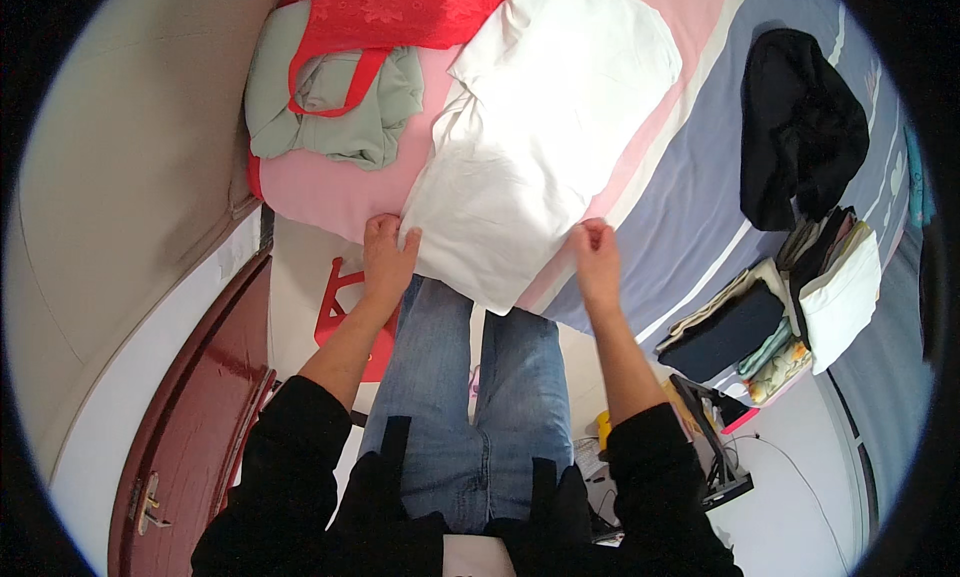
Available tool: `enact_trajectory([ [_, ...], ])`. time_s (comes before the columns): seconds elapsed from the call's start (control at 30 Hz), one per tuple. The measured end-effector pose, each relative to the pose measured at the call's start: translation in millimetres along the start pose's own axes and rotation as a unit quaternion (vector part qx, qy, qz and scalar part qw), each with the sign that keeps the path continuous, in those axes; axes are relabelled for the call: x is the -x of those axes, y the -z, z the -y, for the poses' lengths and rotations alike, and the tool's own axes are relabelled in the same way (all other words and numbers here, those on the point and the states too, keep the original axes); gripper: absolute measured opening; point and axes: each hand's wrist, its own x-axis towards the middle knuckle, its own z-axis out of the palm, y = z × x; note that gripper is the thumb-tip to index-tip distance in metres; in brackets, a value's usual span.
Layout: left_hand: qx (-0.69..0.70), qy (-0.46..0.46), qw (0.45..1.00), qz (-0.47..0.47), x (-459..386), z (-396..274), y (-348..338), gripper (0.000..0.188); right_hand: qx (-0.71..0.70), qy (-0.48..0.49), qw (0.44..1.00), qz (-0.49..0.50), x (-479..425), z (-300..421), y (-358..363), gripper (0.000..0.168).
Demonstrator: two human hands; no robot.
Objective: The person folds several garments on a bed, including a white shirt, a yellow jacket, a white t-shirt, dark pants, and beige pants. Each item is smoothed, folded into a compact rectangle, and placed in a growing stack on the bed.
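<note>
A white cloth garment (525, 134), probably a shirt, lies spread on the bed in front of me, its lower edge draping over the bed's near side. My left hand (388, 258) is at the garment's left edge, the thumb against the cloth and the fingers bent; whether they pinch it is unclear. On the opposite edge, the curled fingertips of my right hand (598, 266) pinch the white fabric. Creases run along the garment's left side, and its far end passes out of the picture.
Left of the garment are a red bag (405, 11) and a folded grey-green garment (277, 112). A black garment (802, 127) and folded clothes (724, 329) lie to the right. A red plastic stool (330, 326) and a brown door (202, 427) are at lower left.
</note>
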Motion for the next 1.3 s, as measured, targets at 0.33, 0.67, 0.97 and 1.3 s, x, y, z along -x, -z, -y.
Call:
enact_trajectory([
  [0.33, 0.121, 0.147, 0.966, 0.173, 26, 35, 18, 0.028, -0.083, -0.092, 0.985, 0.12, 56, -39, -21, 0.035],
  [0.67, 0.002, -0.206, 0.978, -0.03, -6, -71, 21, 0.04, 0.166, 0.234, 0.952, -0.111, -12, 51, 16, 0.037],
  [0.97, -0.006, -0.325, 0.945, -0.045, -108, -113, 2, 0.042, 0.439, 0.397, 0.791, -0.154, -125, 89, 47, 0.04],
  [1.3, 0.102, -0.123, 0.979, -0.13, -111, -113, 0, 0.015, 0.203, 0.561, 0.799, 0.072, -172, 202, -29, 0.026],
])
